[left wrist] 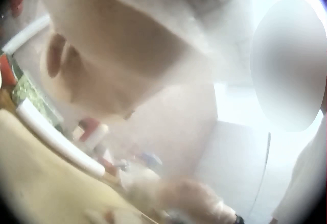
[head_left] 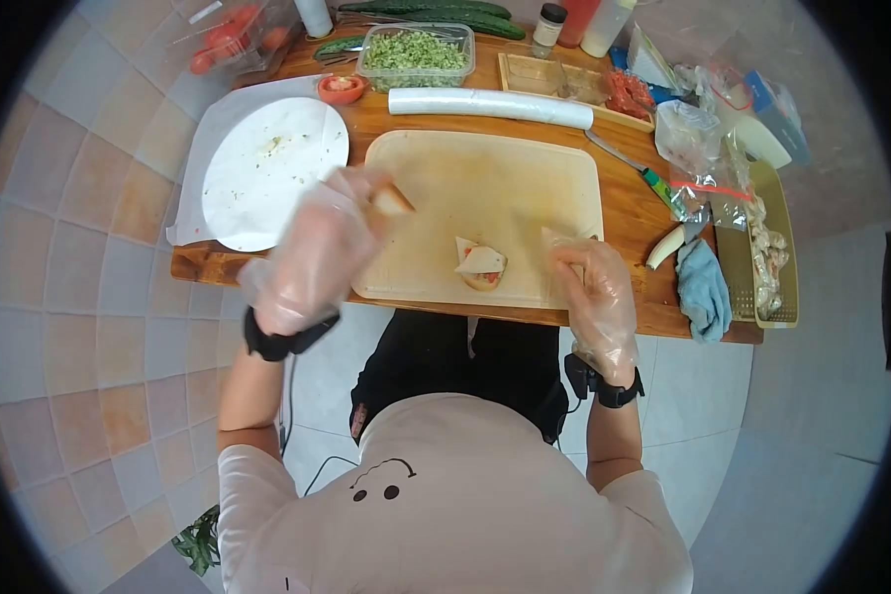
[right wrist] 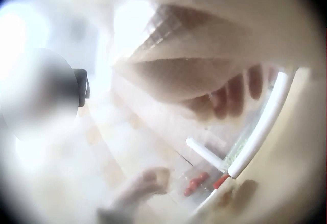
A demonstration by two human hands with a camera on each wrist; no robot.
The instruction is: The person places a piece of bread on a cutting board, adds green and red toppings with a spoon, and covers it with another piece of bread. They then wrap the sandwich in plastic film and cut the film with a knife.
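In the head view my gloved left hand [head_left: 322, 247] is raised over the left side of the cream cutting board [head_left: 436, 168]. It grips a small piece of bread [head_left: 394, 201] with a brown crust, blurred by motion. On the board's near part lies another bread piece [head_left: 483, 281], topped with a white folded slice [head_left: 481, 259] and red bits. My right hand [head_left: 601, 297], also in a clear plastic glove, hovers at the board's right edge with its fingers loosely curled and nothing visible in them. The right wrist view shows its blurred fingers [right wrist: 235, 96].
Left of the board is a round white paper [head_left: 267, 178] with crumbs. Behind stand a tub of chopped green vegetable [head_left: 416, 54], a half tomato [head_left: 341, 89], a white roll [head_left: 490, 107] and a wooden tray [head_left: 554, 84]. A green-handled knife [head_left: 658, 188] and blue cloth [head_left: 703, 287] lie right.
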